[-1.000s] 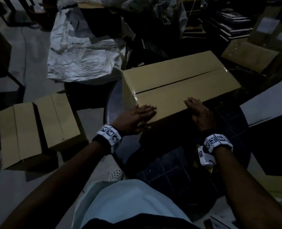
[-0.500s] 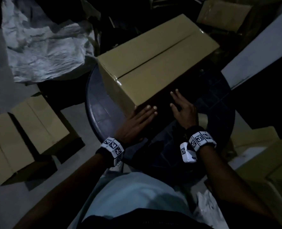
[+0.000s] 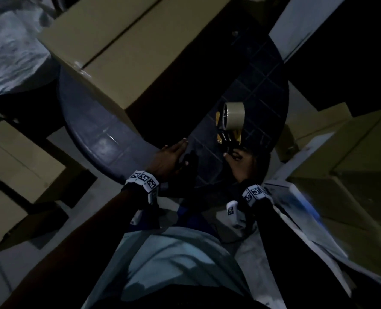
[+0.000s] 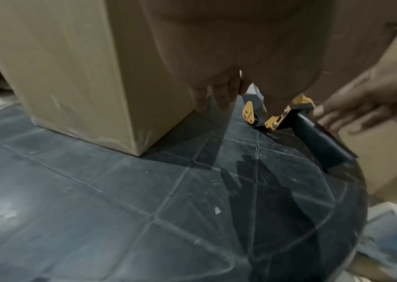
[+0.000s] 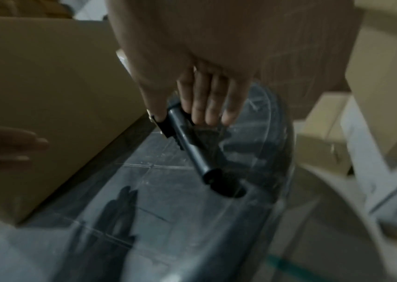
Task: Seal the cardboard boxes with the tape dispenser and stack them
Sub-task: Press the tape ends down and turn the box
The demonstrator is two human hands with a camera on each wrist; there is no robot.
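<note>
Closed cardboard box [image 3: 127, 47] on round table [image 3: 89, 121], contents hidden; right hand [image 3: 240, 162] grasping tape dispenser [image 3: 230, 123] handle, left hand [image 3: 169, 158] relaxed, empty.

Right hand [image 3: 240, 161] (curled) — tape dispenser [image 3: 230, 121]

Cardboard box [image 3: 127, 47] cropped at top edge

Dim storeroom or packing area. Cardboard boxes [image 3: 11, 166] crowd bare floor [image 3: 58, 139] at frame left and right; crumpled plastic sheeting [image 3: 8, 47] upper left; tape dispenser [image 3: 231, 121] on round dark table [image 3: 100, 130] at centre.
</note>
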